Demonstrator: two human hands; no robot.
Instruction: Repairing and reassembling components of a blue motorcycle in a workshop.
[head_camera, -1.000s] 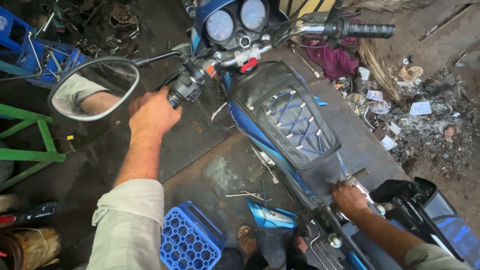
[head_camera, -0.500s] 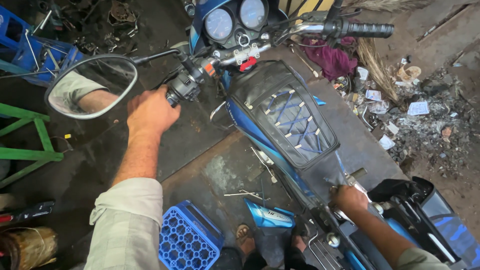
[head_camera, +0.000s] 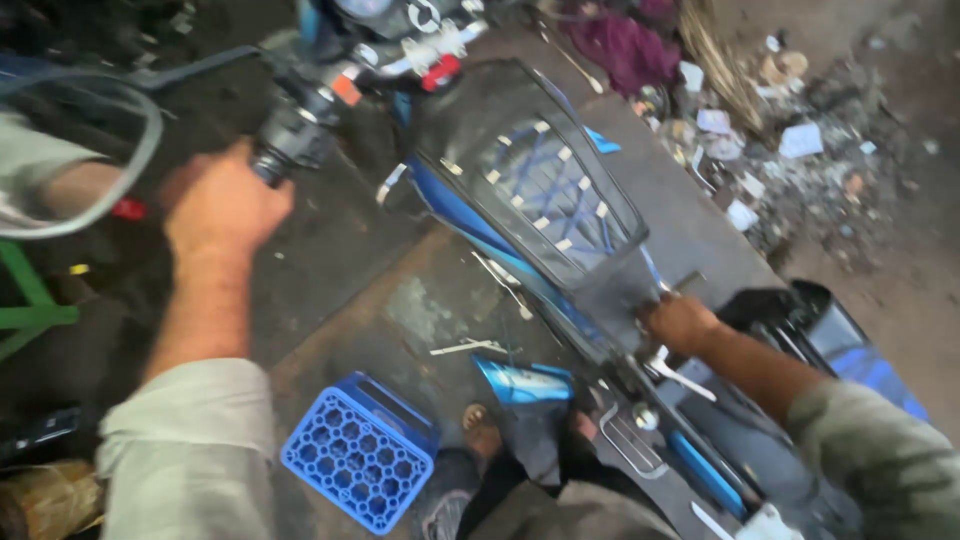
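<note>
- The motorcycle (head_camera: 540, 200) stands in the middle of the floor, front end at the far edge, its netted blue fuel tank (head_camera: 545, 190) running back toward the near right.
- The left hand (head_camera: 222, 205) reaches out on a straight arm, fingers wrapped tight round the left handlebar grip (head_camera: 285, 140); the grip itself is mostly covered by the fist.
- The right hand (head_camera: 680, 322) is curled at the rear end of the tank, beside the frame; blur hides whether it grasps anything.
- A round mirror (head_camera: 70, 160) sits at the far left, partly cut off.
- A blue plastic crate (head_camera: 358, 452) lies on the near floor, left of a sandalled foot (head_camera: 485, 430).
- The gauges at the top edge are cropped and smeared.
- Litter (head_camera: 780, 160) lies scattered at the far right.
</note>
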